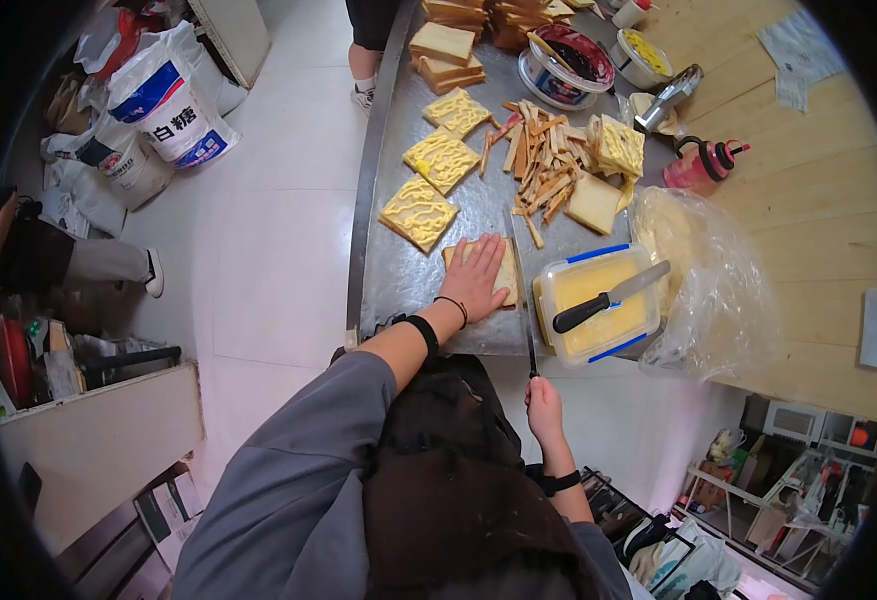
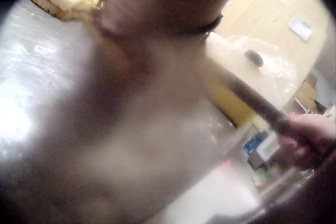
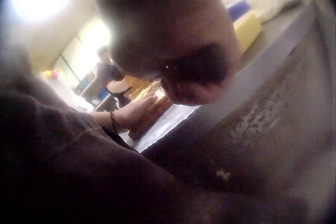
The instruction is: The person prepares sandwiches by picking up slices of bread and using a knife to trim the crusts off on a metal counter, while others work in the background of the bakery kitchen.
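Observation:
My left hand (image 1: 474,280) lies with fingers spread flat on a square bread slice (image 1: 509,268) near the steel table's front edge. A long bread knife (image 1: 531,335) is gripped by its handle in my right hand (image 1: 545,410), just off that edge. Its blade runs along the slice's right side, pointing away from me. The left wrist view also catches the right fist (image 2: 304,137) around the dark handle. In the right wrist view the left hand (image 3: 137,112) presses on stacked bread, partly hidden behind the right hand.
Yellow-spread slices (image 1: 419,212) line the left side. Beyond are cut crusts (image 1: 544,165), bread stacks (image 1: 443,42) and a tub of dark jam (image 1: 564,95). A yellow-filled container (image 1: 604,340) bears a black-handled spreader (image 1: 584,313). Right of it sits a plastic bag (image 1: 724,290).

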